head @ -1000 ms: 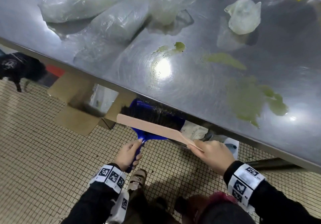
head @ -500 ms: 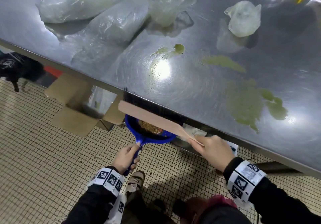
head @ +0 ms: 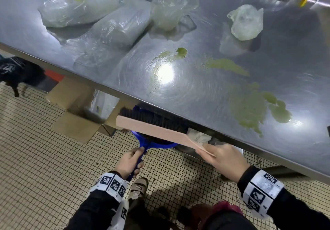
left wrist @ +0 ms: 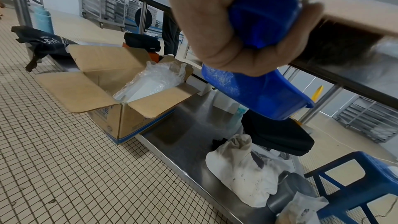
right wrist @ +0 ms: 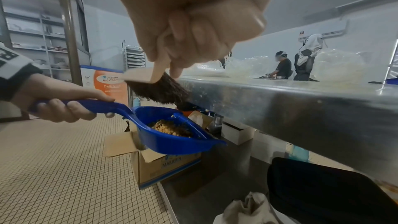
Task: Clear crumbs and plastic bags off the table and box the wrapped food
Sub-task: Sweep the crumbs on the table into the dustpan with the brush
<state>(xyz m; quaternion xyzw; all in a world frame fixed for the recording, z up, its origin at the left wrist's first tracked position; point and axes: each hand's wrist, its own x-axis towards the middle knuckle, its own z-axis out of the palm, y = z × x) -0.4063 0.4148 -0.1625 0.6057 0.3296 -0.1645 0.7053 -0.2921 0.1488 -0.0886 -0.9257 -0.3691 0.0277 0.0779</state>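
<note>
Left hand (head: 130, 162): fingers curled round the handle of the blue dustpan (right wrist: 172, 135), thumb along its top; pan held level just below the near edge of the worktop (head: 196, 90), out over the tiled floor (head: 35, 167).
Right hand (head: 225, 160): fist closed on the pale wooden handle of the brush (head: 151, 126); the dark bristles (right wrist: 159, 91) lay against the worktop's near edge, directly above the pan.
Crumbs (right wrist: 172, 128): a small tan heap sat in the bowl of the dustpan.
Wrapped food (head: 78, 10): two long clear-wrapped rolls lay touching each other towards the far left corner of the worktop; the second roll (head: 121, 26) angled in towards the middle.
Plastic bags: one crumpled bag (head: 174, 8) just beside the rolls at the far edge; another bag (head: 247, 21) well apart, towards the far right.
Smears: green smears (head: 253, 108) on the right half of the worktop, a smaller green blob (head: 181, 52) near the middle.
Cardboard box (left wrist: 120, 94): flaps open, standing under the worktop's left end; clear plastic wrapping (left wrist: 155, 79) already inside.
Lower shelf: a white cloth bag (left wrist: 241, 168) and a black case (left wrist: 277, 134) lay beneath the worktop.
</note>
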